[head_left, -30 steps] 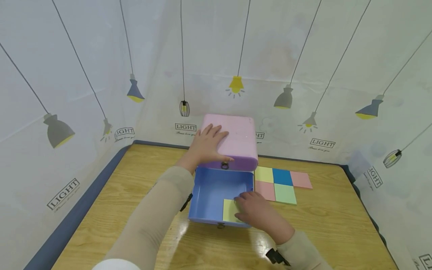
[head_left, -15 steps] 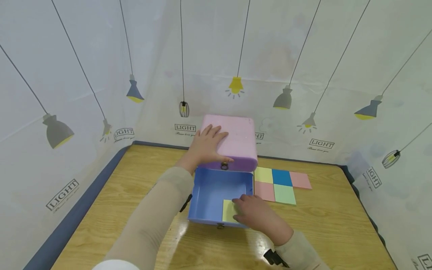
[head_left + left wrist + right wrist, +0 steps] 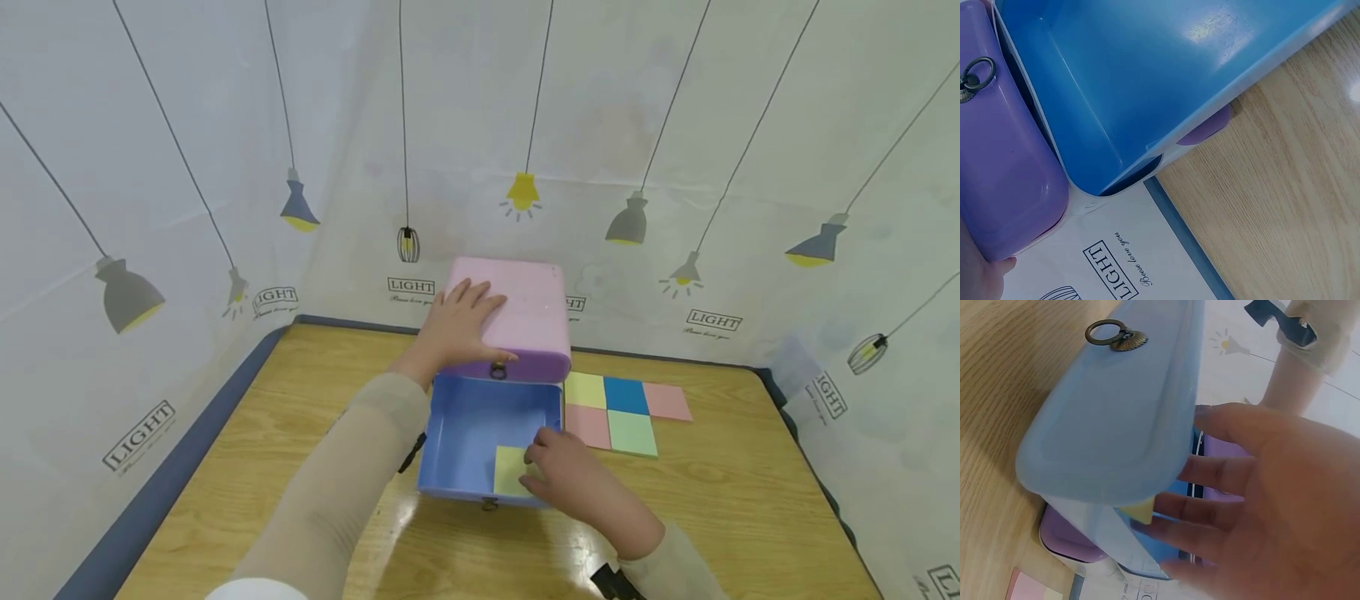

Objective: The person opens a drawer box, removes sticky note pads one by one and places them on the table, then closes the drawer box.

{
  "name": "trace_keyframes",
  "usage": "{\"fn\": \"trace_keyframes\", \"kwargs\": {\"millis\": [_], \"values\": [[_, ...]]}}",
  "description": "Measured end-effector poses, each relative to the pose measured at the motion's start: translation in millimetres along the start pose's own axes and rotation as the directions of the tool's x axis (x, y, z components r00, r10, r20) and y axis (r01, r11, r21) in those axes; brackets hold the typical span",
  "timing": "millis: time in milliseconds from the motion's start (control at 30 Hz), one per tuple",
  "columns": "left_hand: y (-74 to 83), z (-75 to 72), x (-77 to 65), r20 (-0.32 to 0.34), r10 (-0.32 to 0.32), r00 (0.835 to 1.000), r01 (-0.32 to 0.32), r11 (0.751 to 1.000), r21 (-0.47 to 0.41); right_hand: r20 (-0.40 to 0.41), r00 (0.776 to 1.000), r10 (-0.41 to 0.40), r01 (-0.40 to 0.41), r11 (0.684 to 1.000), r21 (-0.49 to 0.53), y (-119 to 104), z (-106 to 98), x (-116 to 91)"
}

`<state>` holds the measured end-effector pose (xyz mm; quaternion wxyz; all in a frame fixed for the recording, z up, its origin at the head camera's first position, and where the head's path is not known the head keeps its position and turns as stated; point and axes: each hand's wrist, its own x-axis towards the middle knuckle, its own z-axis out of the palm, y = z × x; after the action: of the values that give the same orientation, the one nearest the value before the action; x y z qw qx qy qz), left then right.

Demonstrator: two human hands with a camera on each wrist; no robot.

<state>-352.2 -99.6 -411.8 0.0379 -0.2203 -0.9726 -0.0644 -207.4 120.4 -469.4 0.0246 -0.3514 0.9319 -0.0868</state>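
Observation:
My left hand rests spread on the pink top of a small drawer box. Its thumb lies by the ring pull of the purple upper drawer. Below that, a blue drawer stands pulled out towards me. A pale yellow square like a sticky note lies in the drawer's front right corner. Over that corner is my right hand, fingers loosely bent and apart, fingertips at the note's right edge. In the right wrist view the note's corner shows beside the fingers; no pinch is seen.
Right of the box, several coloured squares lie edge to edge on the wooden table, among them a blue one and a green one. A wall sheet printed with lamps stands behind. The blue drawer has a brass ring pull.
My right hand shifts slightly at the drawer's front right corner, its fingertips drawing a little off the yellow note. The left hand stays on the box top.

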Motion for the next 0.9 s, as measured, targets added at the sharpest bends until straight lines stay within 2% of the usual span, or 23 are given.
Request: {"fn": "trace_keyframes", "kwargs": {"millis": [233, 433, 567, 767, 833, 900], "values": [[-1.6, 1.0, 0.7, -0.011, -0.003, 1.0, 0.003, 1.0, -0.021, -0.041, 0.997, -0.071, 0.077, 0.982, 0.173, 2, -4, -3], [0.6, 0.2, 0.4, -0.015, 0.006, 1.0, -0.006, 1.0, -0.015, -0.018, 0.991, -0.136, 0.137, 0.976, 0.167, 3, -1, -6], [1.3, -0.9, 0.1, -0.012, 0.006, 1.0, -0.006, 1.0, -0.008, -0.038, 0.986, -0.159, 0.163, 0.975, 0.148, 4, -1, -7], [1.8, -1.6, -0.5, -0.003, 0.0, 1.0, 0.0, 1.0, -0.017, -0.167, 0.967, -0.192, 0.208, 0.974, 0.087, 7, -6, -12], [1.8, -1.5, -0.5, -0.003, 0.0, 1.0, 0.0, 1.0, -0.016, -0.228, 0.952, -0.202, 0.223, 0.972, 0.069, 10, -8, -15], [1.8, -1.2, -0.3, -0.004, -0.001, 1.0, 0.001, 1.0, -0.011, -0.312, 0.928, -0.205, 0.231, 0.972, 0.049, 13, -9, -17]]}}
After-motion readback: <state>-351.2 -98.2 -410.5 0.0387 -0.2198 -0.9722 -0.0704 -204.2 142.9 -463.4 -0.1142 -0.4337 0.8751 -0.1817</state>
